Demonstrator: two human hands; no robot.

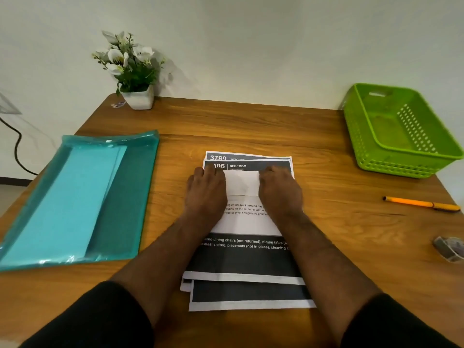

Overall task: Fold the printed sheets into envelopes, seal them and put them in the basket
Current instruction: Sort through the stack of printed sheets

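Note:
A stack of printed sheets [247, 257] lies in the middle of the wooden table [251, 126]. The top sheet [242, 183] has its lower part folded up, so a white band shows between my hands. My left hand [207, 189] lies flat on the fold's left end and my right hand [278, 190] lies flat on its right end, fingers pointing away from me. Both press the paper down. The green plastic basket [401, 156] stands at the far right with nothing in it.
A teal plastic folder [120, 197] holding light blue paper lies at the left. A potted white flower [133, 71] stands at the back left. At the right are an orange pen [421, 203] and a tape dispenser [449, 248] near the table edge.

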